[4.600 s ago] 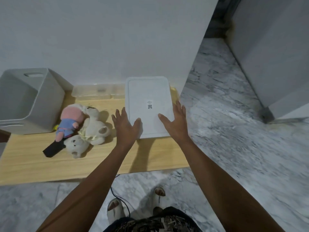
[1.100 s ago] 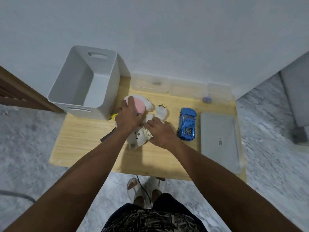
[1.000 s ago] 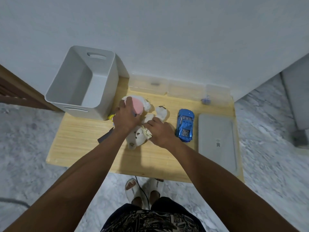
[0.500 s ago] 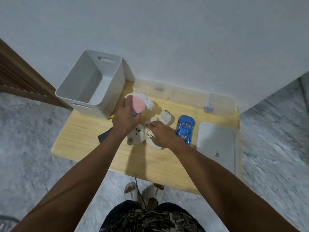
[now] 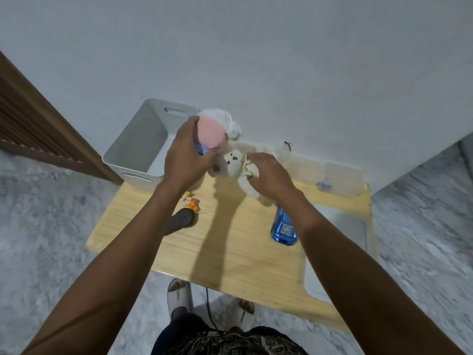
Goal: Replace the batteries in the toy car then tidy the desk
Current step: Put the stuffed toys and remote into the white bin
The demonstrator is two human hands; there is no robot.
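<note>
desk (image 5: 230,252): we see the pale wooden top filling the middle of the frame, its long axis running from lower right toward upper left, against the white wall
grey bin (image 5: 138,147): open-topped, at the upper left of the desk; we judge it the likely home for the soft toys, since tidying is the part of the task in hand
key relation: the bin lies to the upper left of both hands; our left hand is the nearer one, right at the bin's right rim, while the right hand is further right over the desk's middle, so a leftward carry is what we expect the coming move to need
white lid (image 5: 337,252): flat at the right edge of the desk, partly behind our right forearm
left hand (image 5: 186,160): fingers curled round the pink doll (image 5: 212,129), held up off the desk, its white fluffy top pointing to the upper right
right hand (image 5: 268,175): clenched on the white teddy (image 5: 235,162) at its body, also lifted; the teddy's face is turned toward the left hand and nearly touches it
toy car (image 5: 282,226): blue, on the desk just below the right wrist, long axis roughly up and down the frame; neither hand touches it
dark handle-shaped object (image 5: 181,221): on the desk under the left forearm
small orange and yellow bits (image 5: 192,202): just above it; we cannot tell what they are
</note>
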